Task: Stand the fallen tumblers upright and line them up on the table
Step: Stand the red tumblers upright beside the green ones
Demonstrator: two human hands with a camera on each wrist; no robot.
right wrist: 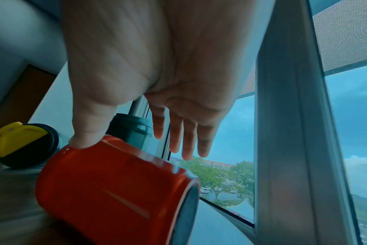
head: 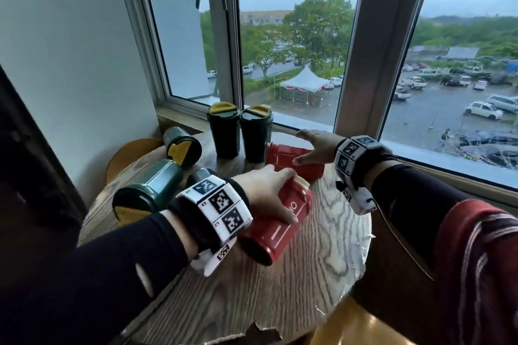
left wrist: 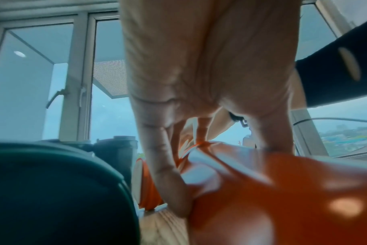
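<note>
The left hand point(head: 266, 193) held a fallen red cup point(head: 276, 228) on the worktop point(head: 308, 274). The right hand point(head: 316, 148), fingers straight, touched another red cup point(head: 291, 161). They looked hard and slippery, so grab the middle.

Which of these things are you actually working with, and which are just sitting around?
Part of the job:
near red tumbler, gripped by left hand
far red tumbler, touched by right hand
three fallen green tumblers
two upright green tumblers
table

Just there:
yellow chairs
window frame
</note>
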